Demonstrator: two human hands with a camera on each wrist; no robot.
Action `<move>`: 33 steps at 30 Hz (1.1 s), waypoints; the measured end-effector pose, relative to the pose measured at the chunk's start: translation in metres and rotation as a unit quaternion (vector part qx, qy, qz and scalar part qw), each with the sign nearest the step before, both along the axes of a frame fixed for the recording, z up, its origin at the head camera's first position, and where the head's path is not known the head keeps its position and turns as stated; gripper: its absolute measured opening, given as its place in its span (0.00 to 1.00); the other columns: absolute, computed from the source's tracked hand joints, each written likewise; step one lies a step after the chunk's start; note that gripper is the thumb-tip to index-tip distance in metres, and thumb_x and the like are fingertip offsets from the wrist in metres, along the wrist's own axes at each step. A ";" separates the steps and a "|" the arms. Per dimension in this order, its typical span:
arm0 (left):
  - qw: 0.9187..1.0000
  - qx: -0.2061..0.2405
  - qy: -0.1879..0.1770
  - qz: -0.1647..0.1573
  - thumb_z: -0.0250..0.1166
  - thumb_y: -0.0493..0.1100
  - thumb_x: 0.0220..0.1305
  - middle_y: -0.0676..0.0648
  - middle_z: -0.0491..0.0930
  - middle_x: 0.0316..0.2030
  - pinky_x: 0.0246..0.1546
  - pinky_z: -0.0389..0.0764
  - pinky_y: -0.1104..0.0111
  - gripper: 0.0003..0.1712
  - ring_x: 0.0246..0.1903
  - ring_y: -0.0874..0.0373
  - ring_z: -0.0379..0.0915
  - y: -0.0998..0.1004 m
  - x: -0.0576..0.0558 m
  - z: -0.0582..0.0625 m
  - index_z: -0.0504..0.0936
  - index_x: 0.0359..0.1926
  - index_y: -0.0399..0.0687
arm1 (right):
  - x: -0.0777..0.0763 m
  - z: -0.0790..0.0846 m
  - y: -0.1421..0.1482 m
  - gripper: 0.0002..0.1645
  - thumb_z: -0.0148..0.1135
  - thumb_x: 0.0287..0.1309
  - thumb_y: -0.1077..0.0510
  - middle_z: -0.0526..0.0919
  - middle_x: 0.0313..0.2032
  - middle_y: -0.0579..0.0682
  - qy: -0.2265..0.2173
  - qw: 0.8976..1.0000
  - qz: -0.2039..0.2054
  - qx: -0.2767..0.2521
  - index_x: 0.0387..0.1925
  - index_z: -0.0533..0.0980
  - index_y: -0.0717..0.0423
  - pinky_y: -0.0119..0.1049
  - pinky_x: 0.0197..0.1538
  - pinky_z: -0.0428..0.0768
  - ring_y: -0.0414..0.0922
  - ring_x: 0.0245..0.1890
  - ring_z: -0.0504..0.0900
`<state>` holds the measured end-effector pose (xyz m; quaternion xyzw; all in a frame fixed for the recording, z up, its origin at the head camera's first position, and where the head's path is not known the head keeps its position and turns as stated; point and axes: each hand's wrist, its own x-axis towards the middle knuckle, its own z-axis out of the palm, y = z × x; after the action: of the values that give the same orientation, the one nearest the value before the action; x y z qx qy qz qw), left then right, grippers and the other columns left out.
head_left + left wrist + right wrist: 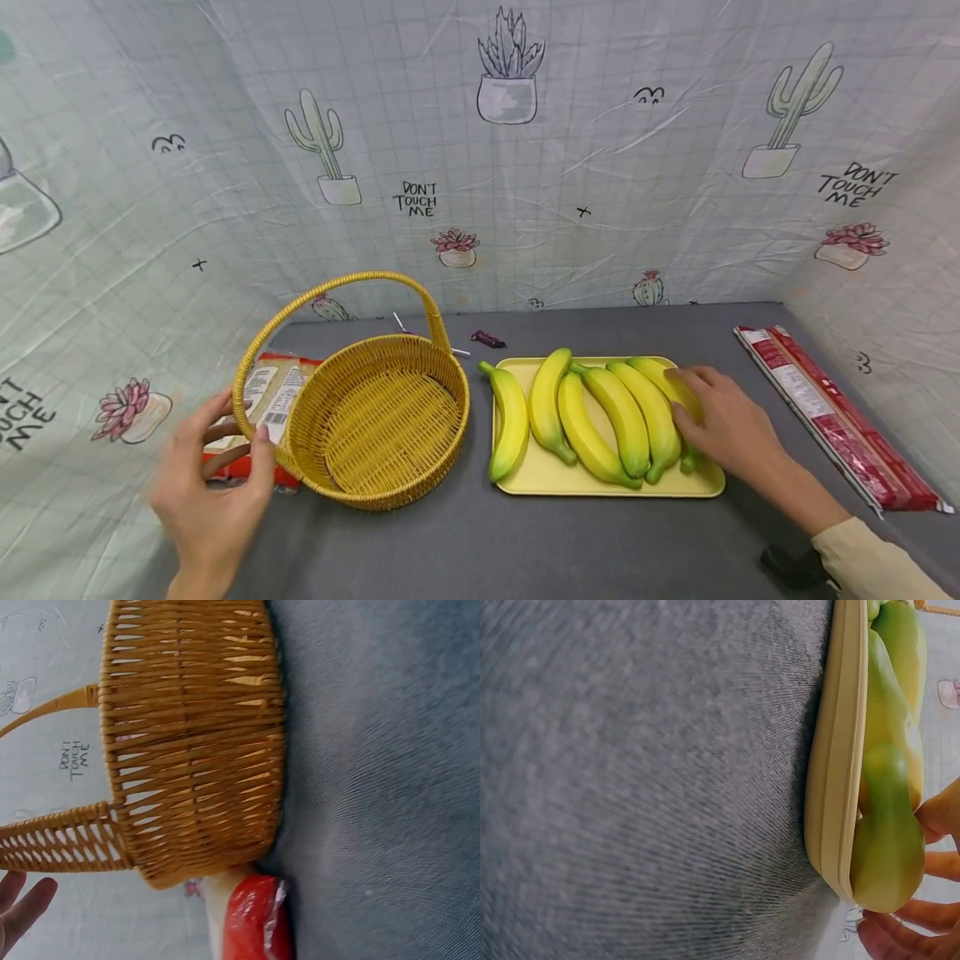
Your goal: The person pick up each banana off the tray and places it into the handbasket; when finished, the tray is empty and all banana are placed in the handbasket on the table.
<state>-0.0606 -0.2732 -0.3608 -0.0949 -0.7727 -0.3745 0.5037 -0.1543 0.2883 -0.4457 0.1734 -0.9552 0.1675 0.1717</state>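
A wicker basket [393, 425] with nothing in it stands left of centre, its tall handle [337, 289] arching over it. My left hand [213, 483] is at the handle's left side, fingers and thumb spread around it. In the left wrist view the thumb tip stands a little apart from the handle's base. To the right, several bananas [510, 421] lie side by side on a pale yellow tray [600, 492]. My right hand [723, 417] grips the rightmost banana [889, 859], thumb on one side and fingertips on the other; it still lies at the tray's edge.
A red and clear food packet [281, 396] lies behind the basket's left side. A long red packet [840, 417] rests along the table's right. A small dark wrapped piece [488, 339] and a thin white stick [460, 352] lie near the patterned curtain [525, 167] at the back.
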 end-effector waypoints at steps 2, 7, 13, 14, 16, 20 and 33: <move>1.000 0.002 -0.002 -0.002 0.69 0.25 0.53 0.25 0.81 0.48 0.40 0.78 0.86 0.32 0.42 0.69 0.78 0.000 -0.001 -0.004 0.81 0.62 0.27 | 0.000 -0.001 0.000 0.30 0.72 0.62 0.59 0.80 0.54 0.68 -0.002 1.000 0.000 -0.007 0.64 0.79 0.62 0.70 0.43 0.82 0.67 0.50 0.80; 1.000 -0.003 -0.014 0.013 0.70 0.24 0.52 0.27 0.82 0.49 0.40 0.77 0.87 0.35 0.44 0.70 0.78 -0.002 -0.002 -0.011 0.80 0.65 0.29 | -0.001 -0.001 -0.001 0.29 0.70 0.62 0.59 0.81 0.53 0.71 -0.013 1.000 -0.008 -0.024 0.64 0.78 0.64 0.72 0.46 0.80 0.70 0.50 0.80; 0.999 0.009 -0.025 0.022 0.72 0.22 0.50 0.28 0.82 0.51 0.40 0.77 0.87 0.39 0.45 0.71 0.78 0.001 0.001 -0.018 0.80 0.67 0.33 | -0.003 0.002 -0.004 0.29 0.68 0.62 0.58 0.81 0.53 0.72 -0.034 0.998 -0.031 -0.033 0.63 0.79 0.65 0.73 0.45 0.80 0.71 0.49 0.81; 0.999 0.011 -0.025 0.025 0.72 0.22 0.49 0.29 0.82 0.51 0.40 0.77 0.87 0.40 0.45 0.70 0.78 0.001 0.001 -0.019 0.80 0.67 0.33 | -0.003 0.002 -0.004 0.29 0.68 0.62 0.58 0.82 0.53 0.72 -0.036 0.998 -0.033 -0.033 0.63 0.79 0.65 0.73 0.45 0.80 0.71 0.49 0.81; 0.999 0.012 -0.029 0.035 0.72 0.22 0.50 0.30 0.83 0.52 0.40 0.77 0.87 0.40 0.46 0.71 0.78 0.001 0.001 -0.022 0.80 0.68 0.35 | -0.004 0.003 -0.004 0.29 0.69 0.62 0.58 0.82 0.52 0.72 -0.034 0.998 -0.035 -0.031 0.63 0.79 0.65 0.72 0.45 0.80 0.71 0.49 0.82; 0.998 0.029 -0.038 0.046 0.74 0.22 0.50 0.32 0.83 0.52 0.39 0.78 0.87 0.40 0.44 0.70 0.79 -0.001 -0.001 -0.027 0.81 0.68 0.36 | -0.005 0.003 -0.003 0.28 0.72 0.62 0.57 0.84 0.49 0.71 -0.022 0.999 -0.034 -0.030 0.61 0.80 0.67 0.68 0.40 0.81 0.67 0.43 0.84; 0.995 0.068 -0.053 0.045 0.74 0.21 0.53 0.34 0.84 0.50 0.39 0.80 0.84 0.39 0.43 0.66 0.81 0.009 0.002 -0.026 0.81 0.68 0.38 | -0.007 0.020 0.003 0.29 0.77 0.54 0.57 0.84 0.32 0.56 0.003 0.997 -0.066 -0.032 0.57 0.82 0.63 0.38 0.21 0.63 0.45 0.22 0.68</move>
<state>-0.0584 -0.2646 -0.3866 -0.0052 -0.7746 -0.4075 0.4837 -0.1610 0.2914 -0.4261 0.1052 -0.9582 0.1860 0.1904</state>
